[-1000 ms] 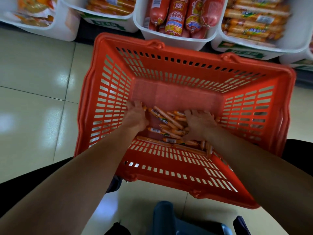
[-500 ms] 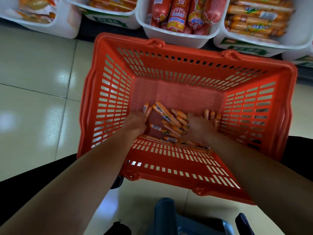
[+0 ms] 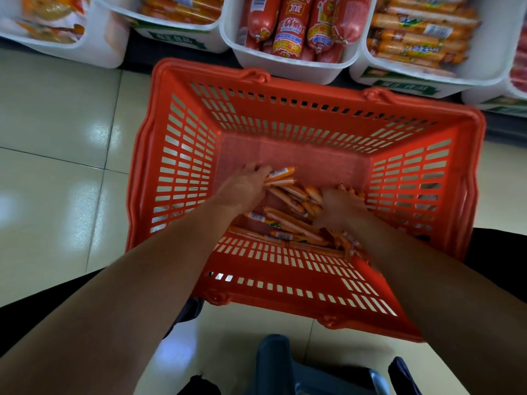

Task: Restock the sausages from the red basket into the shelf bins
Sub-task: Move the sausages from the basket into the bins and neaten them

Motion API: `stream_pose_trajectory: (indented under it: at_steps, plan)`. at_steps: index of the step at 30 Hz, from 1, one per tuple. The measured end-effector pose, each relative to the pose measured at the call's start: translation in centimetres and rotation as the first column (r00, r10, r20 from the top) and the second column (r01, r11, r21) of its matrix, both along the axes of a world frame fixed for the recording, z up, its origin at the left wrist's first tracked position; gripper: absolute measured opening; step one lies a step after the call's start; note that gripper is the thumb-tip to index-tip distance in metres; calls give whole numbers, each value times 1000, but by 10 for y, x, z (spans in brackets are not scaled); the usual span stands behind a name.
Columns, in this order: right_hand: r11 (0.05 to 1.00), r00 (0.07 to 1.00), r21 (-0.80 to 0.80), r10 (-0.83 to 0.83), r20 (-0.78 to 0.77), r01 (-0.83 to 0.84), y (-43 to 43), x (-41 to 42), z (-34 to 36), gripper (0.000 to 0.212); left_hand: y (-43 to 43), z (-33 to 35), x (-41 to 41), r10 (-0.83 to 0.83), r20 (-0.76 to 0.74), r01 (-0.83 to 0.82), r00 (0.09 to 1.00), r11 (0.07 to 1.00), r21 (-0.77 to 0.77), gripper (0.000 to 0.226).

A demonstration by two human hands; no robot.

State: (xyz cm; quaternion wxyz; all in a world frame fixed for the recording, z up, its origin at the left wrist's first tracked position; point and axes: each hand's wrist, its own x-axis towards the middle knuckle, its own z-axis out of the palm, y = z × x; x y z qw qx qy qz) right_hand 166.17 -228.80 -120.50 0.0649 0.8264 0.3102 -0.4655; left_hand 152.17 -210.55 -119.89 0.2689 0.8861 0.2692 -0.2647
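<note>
Thin orange sausages [image 3: 289,221], barcode labels, heaped in red basket [image 3: 313,88]; left hand [image 3: 242,189] grips two, right hand [image 3: 339,208] grip unclear.

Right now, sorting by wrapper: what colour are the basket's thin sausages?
The thin sausages are orange with white labels; head view.

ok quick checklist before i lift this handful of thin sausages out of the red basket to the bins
1. Left hand grip on sausages: ok, its fingers curl round a few that stick out past them.
2. Right hand grip: cannot tell, its fingers are hidden in the pile.
3. Way up out of the red basket: ok, nothing lies across its open top.
4. Likely matching bin of thin orange sausages in view: ok, upper right, open on top.
5. Room in that bin: cannot tell, only part of it shows.
</note>
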Motion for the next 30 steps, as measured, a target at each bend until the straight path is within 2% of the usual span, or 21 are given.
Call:
stream_pose_trajectory:
  at_steps: [5, 13, 15, 17, 22, 24, 27, 30]
  plan:
    - [972, 966, -29, -227, 124, 232, -4, 7, 0, 77, -14, -22, 12, -204, 38, 198, 978, 972, 125, 46]
    - [939, 938, -9, -344, 34, 344, -2, 13, -4, 71, -23, -26, 18, -231, -40, 234, 972, 936, 264, 59]
    - [925, 925, 18, -380, -14, 380, -3, 15, -5, 67, -24, -26, 20, -138, -85, 151, 987, 973, 174, 59]
    - [909, 910, 56, -411, -64, 414, -2, 17, -4, 63, -25, -23, 17, 13, -86, -10, 996, 1000, 28, 58]
    - [894, 902, 132, -412, -127, 427, 4, 22, 15, 51, -14, 12, 14, 282, -62, -287, 957, 951, -116, 45]
    - [885, 898, 169, -412, -153, 434, 8, 25, 33, 45, -5, 39, 17, 325, -59, -330, 944, 933, -144, 33]
    - [861, 890, 237, -407, -206, 449, 17, 27, 70, 37, 9, 85, 17, 364, -43, -366, 930, 921, -133, 34]
    - [858, 906, 297, -373, -200, 419, 30, 27, 119, 49, 21, 138, 17, 373, 16, -368, 928, 921, -127, 39]
